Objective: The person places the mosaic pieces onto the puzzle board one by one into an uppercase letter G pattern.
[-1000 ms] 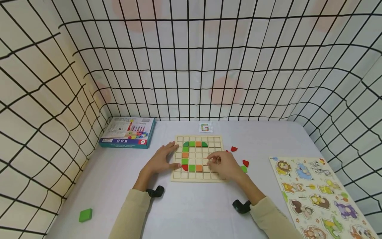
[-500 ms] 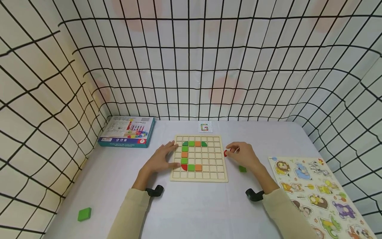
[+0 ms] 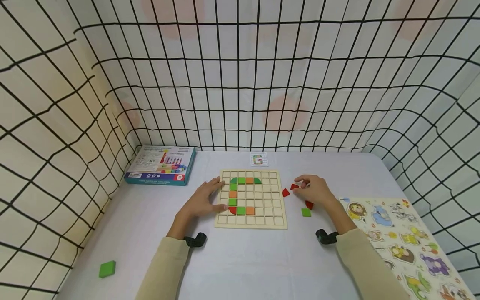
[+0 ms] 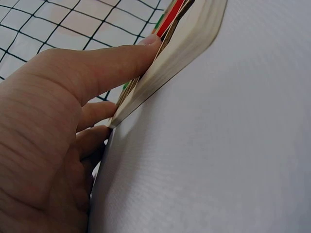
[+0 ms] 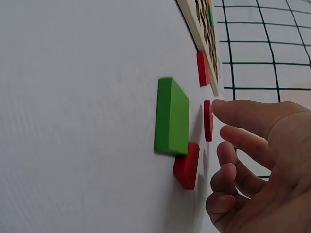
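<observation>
A wooden grid board (image 3: 262, 216) holds green, orange and red tiles in an angular C shape. My left hand (image 3: 202, 201) rests at its left side, with the thumb (image 4: 141, 53) on the edge near the red corner tile and the other fingers farther up. To the right of the board, my right hand (image 3: 313, 191) is at a red quarter-round piece (image 3: 294, 186), its thumb tip right beside the piece and its other fingers loosely bent. A second red piece (image 3: 286, 192) lies by the board's edge. Below the hand are another red piece (image 5: 187, 167) and a green square tile (image 5: 171, 116).
Behind the board lies a small pattern card (image 3: 258, 159). A boxed set (image 3: 161, 165) stands at the back left, and a green block (image 3: 107, 269) lies at the front left. An animal puzzle board (image 3: 408, 246) lies on the right, partly under the right sleeve. Black netting (image 3: 247, 79) encloses the table.
My right hand has moved from over the board to the red piece by its edge, let that go, and shifted right to another red piece. My left hand has stayed in place.
</observation>
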### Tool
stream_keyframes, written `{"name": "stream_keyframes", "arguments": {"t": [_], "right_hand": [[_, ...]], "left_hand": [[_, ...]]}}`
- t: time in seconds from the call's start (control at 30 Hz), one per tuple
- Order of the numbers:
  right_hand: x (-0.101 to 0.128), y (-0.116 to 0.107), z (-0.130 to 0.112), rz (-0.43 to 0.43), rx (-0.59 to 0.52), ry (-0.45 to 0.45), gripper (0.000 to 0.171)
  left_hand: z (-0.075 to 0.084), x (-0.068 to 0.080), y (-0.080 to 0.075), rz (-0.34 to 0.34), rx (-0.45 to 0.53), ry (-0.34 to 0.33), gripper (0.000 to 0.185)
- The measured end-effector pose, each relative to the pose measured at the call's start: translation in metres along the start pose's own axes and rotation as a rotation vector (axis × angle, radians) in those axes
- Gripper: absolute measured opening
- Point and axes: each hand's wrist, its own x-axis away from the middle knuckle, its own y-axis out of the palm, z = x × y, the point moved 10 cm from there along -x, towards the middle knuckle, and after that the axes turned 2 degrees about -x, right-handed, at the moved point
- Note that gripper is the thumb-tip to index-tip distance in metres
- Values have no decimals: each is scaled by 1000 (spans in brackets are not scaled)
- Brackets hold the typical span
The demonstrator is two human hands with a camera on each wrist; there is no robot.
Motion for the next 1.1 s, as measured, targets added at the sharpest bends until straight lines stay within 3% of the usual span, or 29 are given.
{"name": "stream_keyframes", "arguments": {"t": [0.23, 0.73, 1.1], "right_hand": [[1, 1, 1, -39, 7, -29, 31], [8, -1, -8, -5, -10, -45, 26], [22, 2, -37, 9, -24, -146, 21]], "left_hand": [[0, 0, 4, -9, -2, -8, 91], [1, 1, 1, -2, -22, 5, 90], [3, 0, -2, 5, -21, 18, 90]]}}
